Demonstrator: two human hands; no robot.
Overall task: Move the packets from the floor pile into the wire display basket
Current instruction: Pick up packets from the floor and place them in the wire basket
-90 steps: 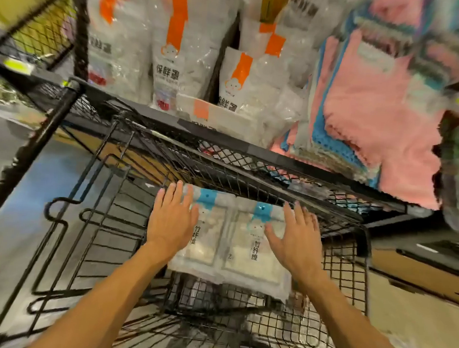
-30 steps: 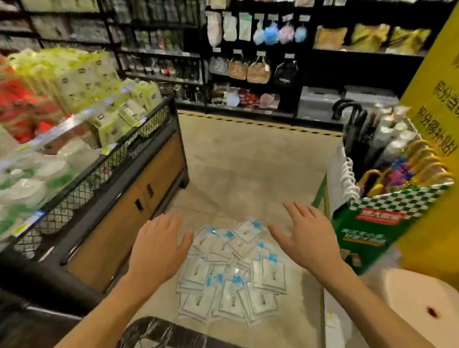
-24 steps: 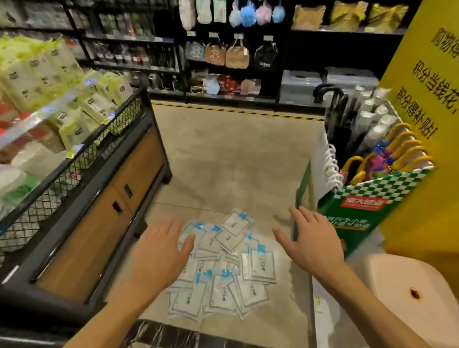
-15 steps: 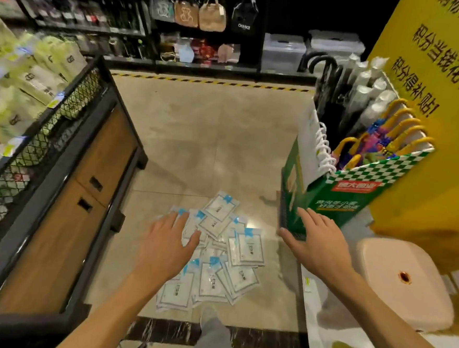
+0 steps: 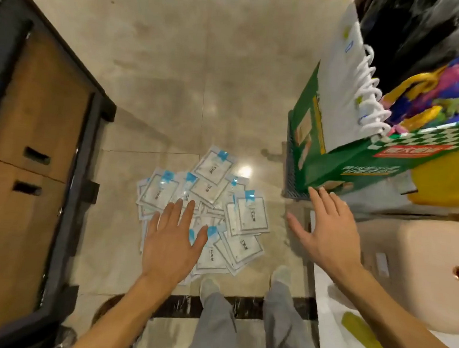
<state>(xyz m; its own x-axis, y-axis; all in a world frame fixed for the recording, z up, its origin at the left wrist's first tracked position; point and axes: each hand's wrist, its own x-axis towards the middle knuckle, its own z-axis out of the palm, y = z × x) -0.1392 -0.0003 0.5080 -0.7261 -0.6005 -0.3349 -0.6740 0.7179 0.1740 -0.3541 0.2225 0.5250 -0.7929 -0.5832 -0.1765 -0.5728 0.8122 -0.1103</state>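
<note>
White packets (image 5: 206,210) with blue tabs are seen on beige floor (image 5: 202,77); a green checkered box (image 5: 359,166) at right.

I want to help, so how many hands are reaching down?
2. The left hand is over the packet pile; the right hand is beside it, near the green box. None hidden.

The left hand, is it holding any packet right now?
No, the left hand is spread open with straight fingers above the packets on the floor, gripping none.
</note>
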